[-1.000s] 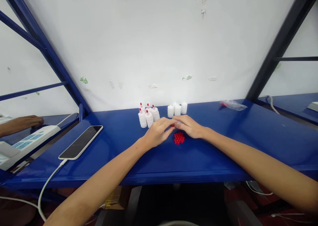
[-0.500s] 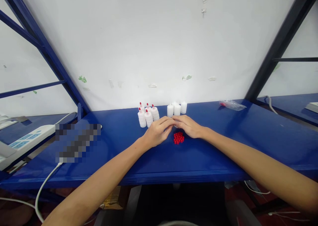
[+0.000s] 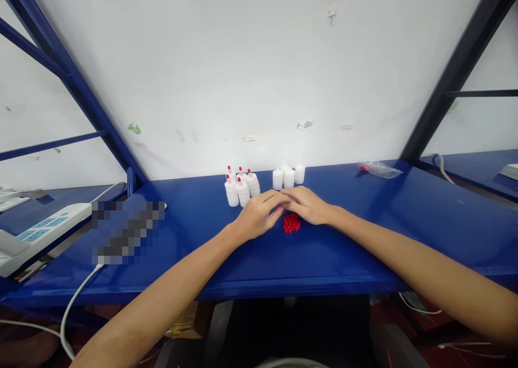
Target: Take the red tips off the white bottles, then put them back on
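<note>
My left hand point(image 3: 261, 214) and my right hand point(image 3: 307, 205) meet at the fingertips over the middle of the table, fingers bent and closed together. Whatever they pinch is hidden behind the fingers. Just below the fingertips lies a tight cluster of small red caps point(image 3: 292, 224). Behind my left hand stand several white squeeze bottles point(image 3: 243, 193) with red-tipped nozzles, upright in a group. Beyond the fingertips is a second group of upright white bottles point(image 3: 288, 179) with no red tips.
A clear plastic bag point(image 3: 380, 169) with something red inside lies at the back right of the blue table point(image 3: 364, 260). On the left are a pixelated dark object point(image 3: 129, 233) with a white cable and a white power strip point(image 3: 52, 225). Metal posts rise at both sides.
A bit of red seen between my fingers a second ago is now covered. My hands stay joined in nearly the same place. Another person's hand at far left has gone from view.
</note>
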{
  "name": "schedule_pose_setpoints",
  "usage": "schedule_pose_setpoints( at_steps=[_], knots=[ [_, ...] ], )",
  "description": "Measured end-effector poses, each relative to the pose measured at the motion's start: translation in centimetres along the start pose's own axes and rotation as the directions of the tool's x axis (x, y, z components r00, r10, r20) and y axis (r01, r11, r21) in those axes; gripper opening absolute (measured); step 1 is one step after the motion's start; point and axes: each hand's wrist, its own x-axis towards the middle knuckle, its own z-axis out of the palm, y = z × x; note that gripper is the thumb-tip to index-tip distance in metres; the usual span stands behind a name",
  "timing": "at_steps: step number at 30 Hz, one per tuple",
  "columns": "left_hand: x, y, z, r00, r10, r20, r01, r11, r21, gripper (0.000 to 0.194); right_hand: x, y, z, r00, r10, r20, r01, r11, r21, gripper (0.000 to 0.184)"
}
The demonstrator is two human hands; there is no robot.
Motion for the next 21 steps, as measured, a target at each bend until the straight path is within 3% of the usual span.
schedule_pose_setpoints(
  at_steps=[6,9,13,16,21],
  knots=[
    [-0.2,0.0,0.0,0.989,-0.118,0.089,0.111,0.99,0.086,0.018,0.1,-1.0,0.0,0.992,0.114,-0.043,-0.12,0.98,-0.157,0.024],
    [-0.3,0.1,0.0,0.977,-0.163,0.137,0.148,0.982,0.114,0.016,0.1,-1.2,0.1,0.993,0.114,-0.042,-0.119,0.977,-0.178,0.022],
    [0.0,0.2,-0.6,0.968,-0.196,0.154,0.166,0.967,0.193,0.016,0.1,-0.9,0.1,0.996,0.059,-0.066,-0.065,0.992,-0.108,0.033],
    [0.5,0.0,-1.6,0.967,-0.21,0.146,0.144,0.917,0.372,0.017,0.1,-0.3,-0.1,0.994,0.082,-0.065,-0.089,0.991,-0.103,0.04],
    [0.4,-1.2,-3.0,0.965,-0.188,0.182,0.028,0.766,0.642,0.021,0.4,1.0,-0.2,0.972,0.222,-0.079,-0.231,0.965,-0.127,0.037]
  ],
)
